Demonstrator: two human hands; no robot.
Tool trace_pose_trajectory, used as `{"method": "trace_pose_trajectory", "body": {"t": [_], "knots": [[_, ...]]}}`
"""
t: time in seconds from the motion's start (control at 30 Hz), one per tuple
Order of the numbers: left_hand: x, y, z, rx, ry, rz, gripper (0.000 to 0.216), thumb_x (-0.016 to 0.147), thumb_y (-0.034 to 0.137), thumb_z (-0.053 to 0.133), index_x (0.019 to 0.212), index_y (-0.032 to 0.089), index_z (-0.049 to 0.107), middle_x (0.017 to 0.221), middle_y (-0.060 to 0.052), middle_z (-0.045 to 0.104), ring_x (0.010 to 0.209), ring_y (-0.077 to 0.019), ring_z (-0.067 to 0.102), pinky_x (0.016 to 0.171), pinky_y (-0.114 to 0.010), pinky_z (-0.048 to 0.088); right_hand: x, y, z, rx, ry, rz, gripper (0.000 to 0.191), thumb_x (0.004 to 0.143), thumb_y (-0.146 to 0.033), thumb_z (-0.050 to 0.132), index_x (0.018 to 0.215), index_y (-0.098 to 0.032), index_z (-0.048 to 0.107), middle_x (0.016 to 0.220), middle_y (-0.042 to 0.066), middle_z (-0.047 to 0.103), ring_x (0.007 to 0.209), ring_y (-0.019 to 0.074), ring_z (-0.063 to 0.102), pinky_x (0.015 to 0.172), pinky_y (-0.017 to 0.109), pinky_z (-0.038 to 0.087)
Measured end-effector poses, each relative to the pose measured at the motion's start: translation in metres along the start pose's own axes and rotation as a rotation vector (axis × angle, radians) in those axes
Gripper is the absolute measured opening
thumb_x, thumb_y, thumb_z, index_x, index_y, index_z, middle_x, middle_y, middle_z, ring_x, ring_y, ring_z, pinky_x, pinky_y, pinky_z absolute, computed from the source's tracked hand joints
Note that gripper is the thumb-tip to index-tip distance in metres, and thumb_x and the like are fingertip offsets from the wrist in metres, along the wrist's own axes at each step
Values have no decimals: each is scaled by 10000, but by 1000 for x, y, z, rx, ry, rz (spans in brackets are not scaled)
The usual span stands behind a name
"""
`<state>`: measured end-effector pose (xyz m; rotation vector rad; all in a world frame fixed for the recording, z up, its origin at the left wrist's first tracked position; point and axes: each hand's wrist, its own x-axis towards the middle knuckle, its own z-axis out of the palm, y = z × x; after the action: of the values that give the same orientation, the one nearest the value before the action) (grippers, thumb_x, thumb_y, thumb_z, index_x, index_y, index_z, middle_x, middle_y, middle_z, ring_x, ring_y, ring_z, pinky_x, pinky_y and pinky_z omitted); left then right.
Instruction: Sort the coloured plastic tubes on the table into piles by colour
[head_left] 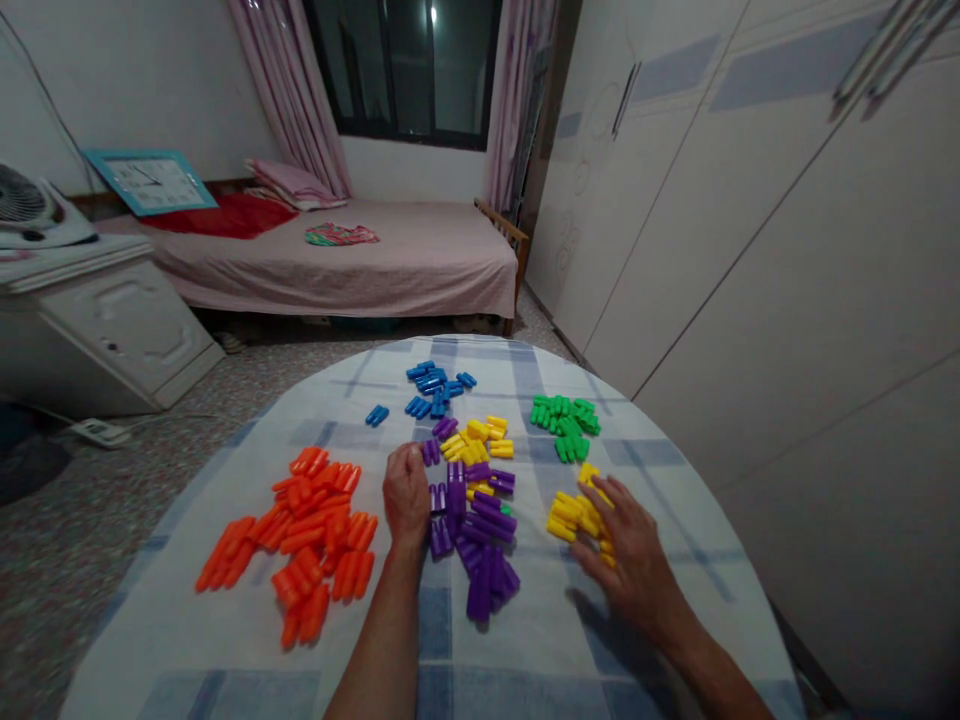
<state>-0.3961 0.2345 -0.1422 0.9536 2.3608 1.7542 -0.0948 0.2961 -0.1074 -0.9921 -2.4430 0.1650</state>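
Small plastic pegs lie sorted by colour on a round table with a checked cloth (525,650). My left hand (406,492) is curled into a fist at the left edge of the purple pegs (480,540), beside the orange pile (311,530); what it holds is hidden. My right hand (630,550) lies flat with fingers spread over a small yellow pile (571,512). Another yellow cluster (476,440) sits mixed with purple ones in the middle. Blue pegs (435,385) and green pegs (566,415) lie at the far side.
White wardrobe doors (750,250) stand close on the right of the table. Beyond it are a bed (337,260) under a dark window, a white cabinet (105,320) with a fan on the left, and a power strip (101,432) on the floor.
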Motion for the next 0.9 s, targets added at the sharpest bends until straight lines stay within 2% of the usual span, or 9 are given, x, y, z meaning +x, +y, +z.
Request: {"method": "trace_pose_trajectory", "body": {"t": [0.07,0.13,0.2,0.33,0.43,0.6,0.73,0.8,0.9], "knots": [[0,-2,0,-30,17,-19,386,933,398,304,991,188,622,1028,-77,622,984,-206,579,878,-346,451,-9,-39,7,75,-101,-177,769,774,-548,591,1434,-240,343,1495,119,331,1380,331,267,1064,521,316],[0,-3,0,-61,23,-42,398,937,410,300,1008,185,620,1042,-78,621,972,-198,586,859,-333,461,-16,-74,20,132,-179,-309,887,706,-605,638,1452,-261,304,1531,113,257,1398,364,201,1067,563,283],[-1,-3,0,-85,15,-50,406,939,422,296,1008,184,618,1035,-76,624,959,-193,592,844,-322,466,-16,-97,37,146,-216,-330,883,678,-539,690,1440,-279,326,1543,100,230,1406,376,162,1071,596,245],[-2,1,0,-73,-10,-31,414,947,421,275,982,191,617,1001,-68,634,957,-192,589,868,-327,447,9,-108,63,83,-166,-249,722,724,-281,676,1393,-294,403,1524,83,287,1414,340,161,1085,599,204],[-2,4,-1,-55,-6,-35,400,948,412,280,970,198,617,993,-66,639,957,-192,591,871,-323,442,31,-102,71,45,-102,-229,631,776,-219,616,1377,-262,429,1508,91,319,1416,315,166,1096,579,193],[-2,7,-1,-31,-5,-32,393,948,397,283,965,199,623,982,-62,645,953,-192,593,857,-317,448,47,-77,52,74,-22,-207,611,814,-390,594,1384,-255,420,1497,101,332,1396,320,220,1078,560,240],[-1,6,1,-20,-11,-34,395,946,389,278,944,203,626,991,-67,639,955,-198,591,856,-326,447,49,-16,23,-3,116,37,436,885,-405,462,1288,-247,520,1385,98,475,1331,282,352,1067,525,279],[-1,6,1,-15,-18,-31,396,945,390,278,943,201,625,995,-72,635,950,-201,589,858,-333,444,48,20,15,11,88,141,421,890,-432,422,1214,-211,577,1310,118,539,1252,275,449,1039,503,334],[0,4,2,-3,-28,-22,395,944,384,277,936,204,627,987,-70,633,948,-201,586,856,-335,443,45,60,12,124,-42,181,439,890,-450,379,1192,-214,594,1259,108,587,1182,249,523,1011,466,390]]}}
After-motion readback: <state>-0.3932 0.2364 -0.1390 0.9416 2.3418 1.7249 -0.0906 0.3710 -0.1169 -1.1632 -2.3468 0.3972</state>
